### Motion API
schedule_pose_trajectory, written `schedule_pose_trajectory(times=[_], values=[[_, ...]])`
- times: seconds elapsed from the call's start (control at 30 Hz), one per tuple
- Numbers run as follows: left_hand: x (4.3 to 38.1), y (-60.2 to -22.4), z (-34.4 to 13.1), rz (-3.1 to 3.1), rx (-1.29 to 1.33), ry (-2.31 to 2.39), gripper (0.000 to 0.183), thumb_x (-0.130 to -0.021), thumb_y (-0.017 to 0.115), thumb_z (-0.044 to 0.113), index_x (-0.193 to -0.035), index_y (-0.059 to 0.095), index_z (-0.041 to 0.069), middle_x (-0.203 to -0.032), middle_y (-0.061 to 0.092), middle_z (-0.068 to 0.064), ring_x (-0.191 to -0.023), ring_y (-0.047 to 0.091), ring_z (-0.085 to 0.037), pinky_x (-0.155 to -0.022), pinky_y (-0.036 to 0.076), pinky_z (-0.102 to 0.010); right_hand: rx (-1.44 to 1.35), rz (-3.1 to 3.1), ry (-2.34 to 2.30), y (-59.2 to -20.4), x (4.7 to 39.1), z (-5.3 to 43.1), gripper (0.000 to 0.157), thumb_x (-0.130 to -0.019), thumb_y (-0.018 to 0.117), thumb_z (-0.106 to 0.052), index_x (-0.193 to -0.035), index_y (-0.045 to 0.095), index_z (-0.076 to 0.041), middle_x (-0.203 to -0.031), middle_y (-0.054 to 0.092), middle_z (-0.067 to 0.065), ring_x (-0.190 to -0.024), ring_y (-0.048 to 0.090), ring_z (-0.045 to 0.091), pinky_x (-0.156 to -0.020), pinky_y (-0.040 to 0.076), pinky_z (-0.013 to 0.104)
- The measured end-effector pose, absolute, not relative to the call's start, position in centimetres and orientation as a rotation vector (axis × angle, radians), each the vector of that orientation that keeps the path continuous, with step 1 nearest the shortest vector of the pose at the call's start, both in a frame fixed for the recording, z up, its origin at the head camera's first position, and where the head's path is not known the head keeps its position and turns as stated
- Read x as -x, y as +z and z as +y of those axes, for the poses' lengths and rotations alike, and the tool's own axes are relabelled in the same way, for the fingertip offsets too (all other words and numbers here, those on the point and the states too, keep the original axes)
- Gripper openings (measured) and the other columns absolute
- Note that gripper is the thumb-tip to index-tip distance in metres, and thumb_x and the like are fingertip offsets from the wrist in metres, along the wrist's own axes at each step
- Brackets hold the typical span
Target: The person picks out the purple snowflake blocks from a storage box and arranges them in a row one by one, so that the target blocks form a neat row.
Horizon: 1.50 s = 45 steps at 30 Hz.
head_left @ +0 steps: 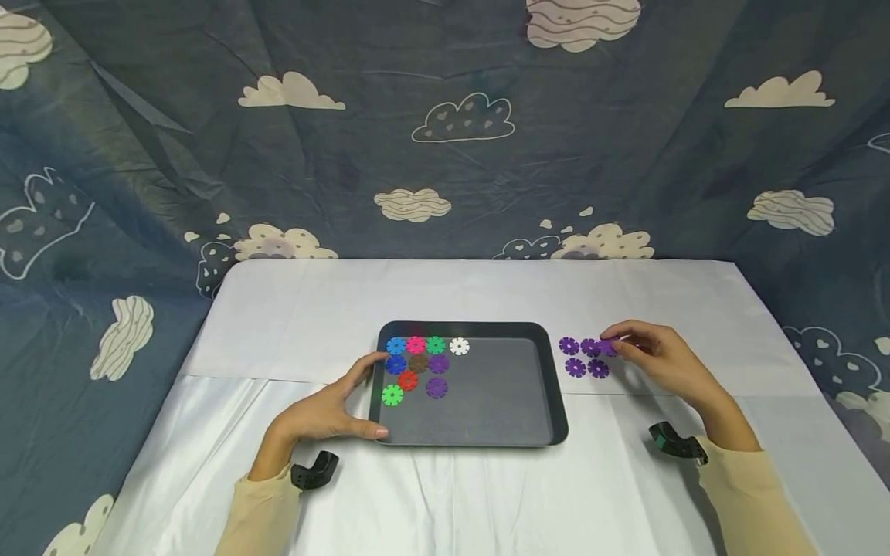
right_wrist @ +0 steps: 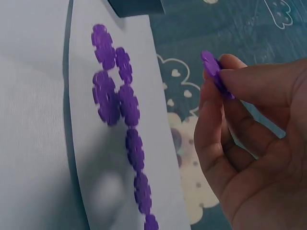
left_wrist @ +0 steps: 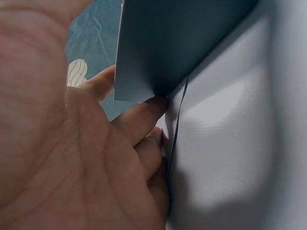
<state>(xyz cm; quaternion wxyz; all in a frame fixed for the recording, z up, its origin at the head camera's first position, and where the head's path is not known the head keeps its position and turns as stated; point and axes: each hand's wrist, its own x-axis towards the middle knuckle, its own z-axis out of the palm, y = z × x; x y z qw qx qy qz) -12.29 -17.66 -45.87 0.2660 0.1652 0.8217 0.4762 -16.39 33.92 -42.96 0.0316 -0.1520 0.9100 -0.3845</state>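
My right hand pinches a purple notched plastic disc between thumb and fingertips, raised above the table. Beneath and beside it, several more purple discs lie flat on the white cloth, partly in a row in the right wrist view. My left hand holds the left side of a dark grey tray, its thumb at the near left corner and its fingers along the left rim. In the left wrist view the fingers press against the tray wall.
On the tray's left part lie notched discs, among them a pink disc, a white disc, a brown disc, a red disc and a light green disc. A dark cloud-patterned curtain hangs behind the table.
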Motion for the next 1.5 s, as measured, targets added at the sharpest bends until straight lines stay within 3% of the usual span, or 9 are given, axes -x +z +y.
schedule_pose_trajectory(times=[0.23,0.53,0.7,0.87,1.0,1.23,1.5], values=[[12.2,-45.9,-17.7,2.214,-0.442,1.29,0.115,-0.075,0.089,0.039,-0.16,0.013,0.03,-0.168,0.005,-0.016,-0.155,0.003,-0.04,-0.117,0.012,-0.07,0.378,2.783,-1.165,-43.2,15.9,35.2,0.024,-0.1,0.063,-0.014,-0.121,0.067,-0.003,-0.118,0.069,0.017,-0.094,0.064,-0.001,-0.081,0.048,0.009],[12.2,-45.9,-17.7,2.218,-0.451,1.278,0.114,-0.076,0.089,0.038,-0.16,0.012,0.028,-0.168,0.005,-0.019,-0.154,0.003,-0.044,-0.116,0.013,-0.072,0.314,2.79,-1.086,-44.0,15.3,36.5,0.024,-0.096,0.069,-0.011,-0.119,0.068,-0.006,-0.118,0.069,0.019,-0.087,0.065,0.006,-0.072,0.048,0.015],[12.2,-45.8,-17.7,2.217,-0.459,1.278,0.115,-0.076,0.088,0.039,-0.16,0.011,0.028,-0.168,0.005,-0.019,-0.154,0.004,-0.044,-0.116,0.013,-0.072,0.225,2.814,-0.979,-44.4,15.1,36.8,0.023,-0.094,0.071,-0.013,-0.116,0.07,-0.008,-0.127,0.064,0.022,-0.098,0.065,0.015,-0.071,0.05,0.018],[12.1,-45.9,-17.8,2.21,-0.444,1.28,0.116,-0.075,0.089,0.039,-0.16,0.011,0.029,-0.168,0.004,-0.018,-0.154,0.002,-0.043,-0.116,0.012,-0.071,0.171,2.844,-0.917,-44.9,15.0,36.6,0.021,-0.092,0.071,-0.009,-0.112,0.071,-0.005,-0.125,0.064,0.026,-0.108,0.064,0.039,-0.08,0.058,0.037],[12.2,-45.9,-17.8,2.204,-0.442,1.287,0.116,-0.075,0.089,0.039,-0.16,0.011,0.029,-0.168,0.003,-0.018,-0.154,0.001,-0.042,-0.117,0.011,-0.071,0.185,2.889,-0.888,-45.2,15.0,36.3,0.018,-0.091,0.07,-0.004,-0.108,0.073,-0.004,-0.121,0.065,0.027,-0.111,0.061,0.044,-0.09,0.054,0.056],[12.2,-45.9,-17.6,2.216,-0.44,1.285,0.115,-0.075,0.089,0.04,-0.16,0.013,0.031,-0.168,0.004,-0.016,-0.154,0.003,-0.041,-0.117,0.012,-0.07,0.222,2.946,-0.838,-45.5,15.2,35.8,0.016,-0.089,0.07,-0.001,-0.103,0.074,-0.006,-0.114,0.069,0.024,-0.095,0.066,0.036,-0.079,0.053,0.044],[12.2,-45.7,-17.6,2.226,-0.45,1.276,0.115,-0.075,0.089,0.038,-0.16,0.012,0.028,-0.168,0.005,-0.019,-0.154,0.003,-0.043,-0.117,0.012,-0.07,0.234,2.983,-0.823,-45.6,15.3,35.3,0.015,-0.089,0.07,-0.001,-0.103,0.074,-0.006,-0.111,0.07,0.024,-0.092,0.068,0.035,-0.077,0.054,0.045]])
